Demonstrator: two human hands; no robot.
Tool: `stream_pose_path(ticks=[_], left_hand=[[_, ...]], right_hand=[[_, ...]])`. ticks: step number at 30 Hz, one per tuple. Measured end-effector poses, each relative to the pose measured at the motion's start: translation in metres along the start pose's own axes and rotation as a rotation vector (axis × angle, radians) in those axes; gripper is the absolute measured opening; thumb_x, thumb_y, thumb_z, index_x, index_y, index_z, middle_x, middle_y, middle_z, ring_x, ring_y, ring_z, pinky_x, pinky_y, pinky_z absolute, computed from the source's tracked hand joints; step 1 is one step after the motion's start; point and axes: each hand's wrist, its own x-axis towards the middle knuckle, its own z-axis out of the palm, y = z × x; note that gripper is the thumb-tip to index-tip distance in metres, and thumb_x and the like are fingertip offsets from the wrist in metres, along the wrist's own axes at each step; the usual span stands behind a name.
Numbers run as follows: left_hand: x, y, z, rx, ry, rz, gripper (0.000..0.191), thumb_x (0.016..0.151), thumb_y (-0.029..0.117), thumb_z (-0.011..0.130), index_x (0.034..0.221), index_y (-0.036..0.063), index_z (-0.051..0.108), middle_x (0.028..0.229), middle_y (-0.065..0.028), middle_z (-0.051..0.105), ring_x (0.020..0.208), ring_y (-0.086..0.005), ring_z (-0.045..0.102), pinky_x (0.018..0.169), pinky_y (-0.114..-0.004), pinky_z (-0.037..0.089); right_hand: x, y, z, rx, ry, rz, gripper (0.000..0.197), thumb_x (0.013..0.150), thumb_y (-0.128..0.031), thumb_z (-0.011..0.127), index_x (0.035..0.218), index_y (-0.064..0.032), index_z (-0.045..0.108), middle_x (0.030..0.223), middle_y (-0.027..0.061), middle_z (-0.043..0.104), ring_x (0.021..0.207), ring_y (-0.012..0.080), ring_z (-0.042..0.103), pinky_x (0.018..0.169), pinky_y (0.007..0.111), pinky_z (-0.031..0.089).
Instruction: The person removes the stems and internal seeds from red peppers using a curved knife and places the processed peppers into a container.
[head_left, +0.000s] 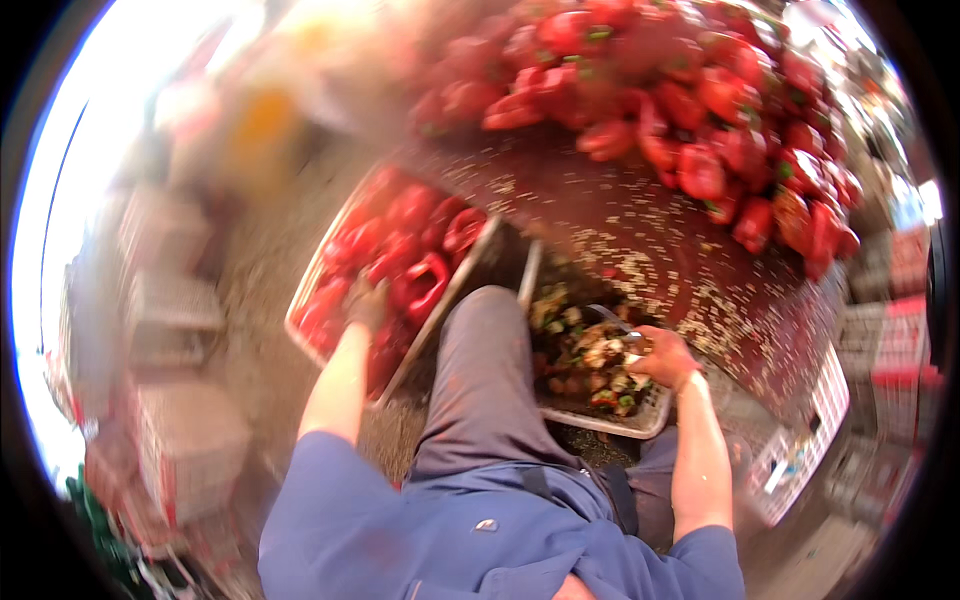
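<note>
My left hand (366, 301) is down among cored red bell peppers (409, 214) in a pale plastic crate (313, 354). It touches the peppers, but blur hides whether its fingers grip one. An open-topped, hollowed pepper (421, 286) lies just right of it. In my right hand (666, 356) is a small tool with a thin curved metal blade (609, 318), apparently a coring knife. That hand hangs above a second crate (600, 426), which holds cut pepper cores and stems (570, 337). My knee (491, 307) comes up between the two crates.
A dark red table (547, 176) strewn with pale seeds carries a large heap of whole red peppers (697, 97). Stacked crates stand at left (187, 442) and right (896, 330). A white perforated crate (802, 442) sits by the table's right edge. A blurred shape (262, 127) fills the upper left.
</note>
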Motion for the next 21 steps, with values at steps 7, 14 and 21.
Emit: stream_pose_path(ticks=[7,14,21], left_hand=[[0.002,0.078,-0.040,0.075,0.196,0.254,0.061,0.088,0.026,0.068,0.139,-0.0042,0.054,0.137,-0.0237,0.060,0.126,-0.0355,0.060,0.105,-0.043,0.048],[-0.033,0.366,0.008,-0.641,-0.098,0.762,0.060,0.085,0.023,0.078,0.134,-0.0072,0.058,0.125,-0.0202,0.068,0.111,-0.0258,0.068,0.097,-0.036,0.052],[-0.059,0.587,0.065,-0.773,-0.150,0.322,0.081,0.073,0.043,0.088,0.127,-0.0092,0.059,0.123,-0.0254,0.067,0.117,-0.0305,0.064,0.103,-0.039,0.046]], right_hand=[[-0.004,0.008,-0.009,-0.006,0.123,-0.052,0.049,0.075,-0.023,0.081,0.117,-0.0031,0.067,0.103,0.0183,0.073,0.100,0.0331,0.070,0.086,0.040,0.054],[-0.034,-0.004,-0.038,0.339,0.507,-0.032,0.035,0.079,-0.018,0.077,0.109,-0.0022,0.066,0.093,0.0185,0.072,0.091,0.0360,0.070,0.080,0.043,0.054],[-0.052,0.005,-0.052,0.510,0.718,0.027,0.035,0.081,-0.013,0.076,0.113,-0.0020,0.067,0.090,0.0155,0.072,0.087,0.0302,0.071,0.078,0.039,0.055]])
